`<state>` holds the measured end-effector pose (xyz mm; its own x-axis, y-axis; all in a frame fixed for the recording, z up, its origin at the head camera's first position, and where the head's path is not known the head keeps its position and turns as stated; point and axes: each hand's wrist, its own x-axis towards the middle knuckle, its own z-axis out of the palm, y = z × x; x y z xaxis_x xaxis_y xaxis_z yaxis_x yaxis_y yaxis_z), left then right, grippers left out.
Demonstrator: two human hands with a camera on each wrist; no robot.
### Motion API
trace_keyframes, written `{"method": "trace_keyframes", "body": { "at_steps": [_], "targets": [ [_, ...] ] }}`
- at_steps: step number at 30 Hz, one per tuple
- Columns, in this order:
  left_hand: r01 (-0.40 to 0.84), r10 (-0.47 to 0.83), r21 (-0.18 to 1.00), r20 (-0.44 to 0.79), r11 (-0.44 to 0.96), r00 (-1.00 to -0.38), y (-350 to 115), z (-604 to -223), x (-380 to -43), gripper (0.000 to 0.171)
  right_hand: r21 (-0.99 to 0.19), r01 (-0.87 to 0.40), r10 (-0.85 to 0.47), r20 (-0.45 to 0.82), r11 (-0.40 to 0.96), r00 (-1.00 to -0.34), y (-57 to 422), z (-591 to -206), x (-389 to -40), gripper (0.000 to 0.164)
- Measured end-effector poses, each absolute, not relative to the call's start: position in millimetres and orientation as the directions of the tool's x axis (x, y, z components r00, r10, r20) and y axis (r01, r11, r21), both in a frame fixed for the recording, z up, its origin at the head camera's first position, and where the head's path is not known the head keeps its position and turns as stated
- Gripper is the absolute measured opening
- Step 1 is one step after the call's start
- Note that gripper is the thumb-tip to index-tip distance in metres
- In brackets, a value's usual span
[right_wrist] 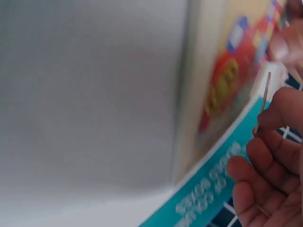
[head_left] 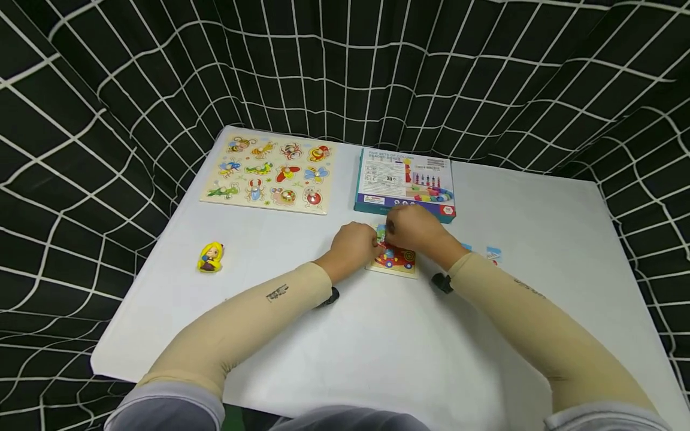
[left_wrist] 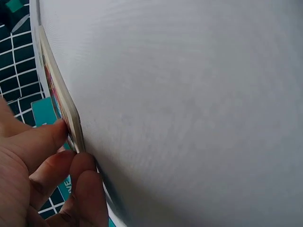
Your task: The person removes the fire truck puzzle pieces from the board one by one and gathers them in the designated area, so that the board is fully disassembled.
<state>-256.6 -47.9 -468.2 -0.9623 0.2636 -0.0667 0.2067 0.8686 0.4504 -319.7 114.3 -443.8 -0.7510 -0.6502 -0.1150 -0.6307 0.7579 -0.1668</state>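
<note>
So the little picture puzzle (head_left: 396, 263) is set mid-table, just in front of the teal-edged box (head_left: 404, 179), and its left edge is pinched by the left hand (head_left: 353, 244). A thin flat piece (right_wrist: 263, 101) is pinched edge-on by the right hand (head_left: 416, 228) (its picture can't be made out). The puzzle's upper part is kinda blocked by both hands, and the box's near edge is partly covered too. Over on the right, one loose tile (head_left: 493, 254) is seen whole, while another (head_left: 466, 246) is half hidden by the right wrist. Further left, an insect board (head_left: 272, 173) and a yellow-haired figurine (head_left: 211, 257) are laid out.
</note>
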Motion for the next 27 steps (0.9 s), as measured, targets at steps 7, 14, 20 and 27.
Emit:
{"method": "trace_keyframes", "body": {
  "at_steps": [7,14,20,27],
  "targets": [
    [0.153,0.218,0.488,-0.078,0.859,-0.973,-48,-469,-262,0.031,-0.223,-0.567,-0.592,-0.064,0.793,-0.803,175,-432,-326,0.021],
    [0.142,0.214,0.48,-0.097,0.866,-0.972,-45,-467,-263,0.018,-0.243,-0.384,-0.433,-0.198,0.891,-0.88,241,-441,-327,0.022],
    [0.185,0.291,0.487,-0.151,0.853,-0.945,-40,-466,-263,0.024,-0.286,-0.377,-0.441,-0.209,0.881,-0.873,247,-454,-328,0.021],
    [0.249,0.363,0.465,-0.173,0.849,-0.916,-31,-464,-261,0.03,-0.262,-0.436,-0.485,-0.159,0.861,-0.86,236,-455,-329,0.017]
  ]
}}
